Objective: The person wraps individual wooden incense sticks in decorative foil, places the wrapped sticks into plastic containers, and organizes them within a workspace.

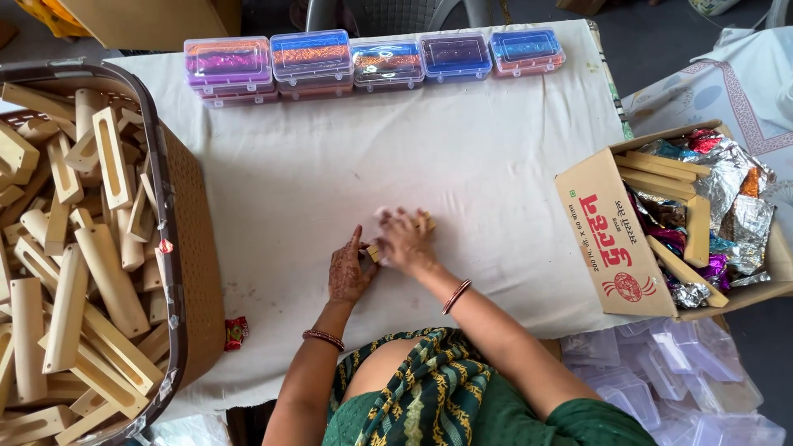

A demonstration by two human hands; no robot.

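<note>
Basket (192, 248): far left of fingers, filled with slotted wooden blocks (83, 281).
Left hand (349, 271): index extended, touching wooden piece (373, 252).
Right hand (404, 239): fingers curled over piece, clamped.
Cardboard box (607, 239): far right of fingers.

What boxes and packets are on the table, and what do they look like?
Five clear plastic boxes: in a row along the far table edge, rectangular, with pink, orange, blue and purple shiny contents.
Cardboard box: right edge, open, brown with red print, holding wooden pieces and shiny foil.
Small red wrapper: near edge, beside the brown basket.
Empty clear boxes: piled below the table, bottom right.
</note>
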